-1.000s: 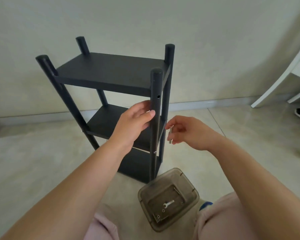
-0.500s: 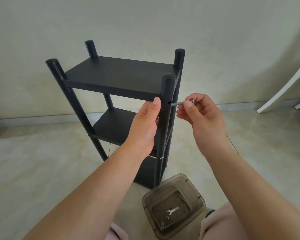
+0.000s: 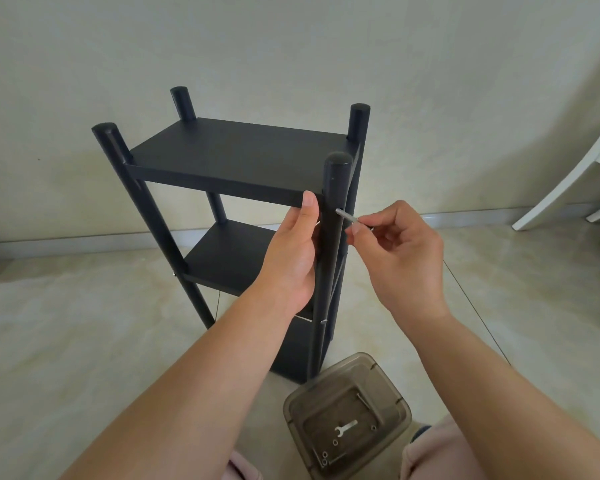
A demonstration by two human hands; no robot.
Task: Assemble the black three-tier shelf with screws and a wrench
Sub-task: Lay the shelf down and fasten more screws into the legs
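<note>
My right hand [image 3: 404, 258] pinching screw [image 3: 347, 216] between thumb and forefinger, tip touching near right post [image 3: 330, 244] just under top tier; my left hand [image 3: 293, 258] wrapping same post from 9 o'clock; black shelf [image 3: 236, 157] standing upright on floor; at 6 o'clock, clear box [image 3: 347, 415] holding small wrench [image 3: 345, 427], spare washers

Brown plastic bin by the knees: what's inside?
The translucent brown plastic bin holds a small silver flat wrench, a few small metal rings and a long screw near its far wall. Anything under its near rim can't be seen.
</note>
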